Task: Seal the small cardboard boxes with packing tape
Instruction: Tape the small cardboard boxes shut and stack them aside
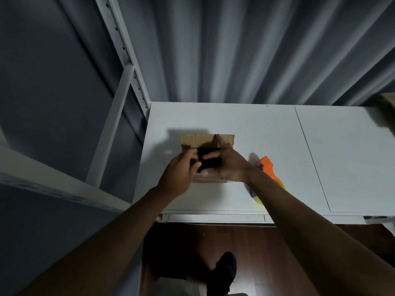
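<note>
Cardboard box (208,139): near table (267,124) left edge, open, untaped.
Fingers: both hands (181,174) (228,165) gripping black item (210,160) over box.
Tape dispenser (267,169): untouched, right of box.
Left: closing, taping.

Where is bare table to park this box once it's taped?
Bare table runs behind the box to the curtain, and right past the seam. It's crowded around the hands and the tape gun.

Cardboard box (207,140) on the table (267,129) near its left edge, tape dispenser (268,171) just right of it, toward the front edge, shelf rack (119,107) left of the table
</note>
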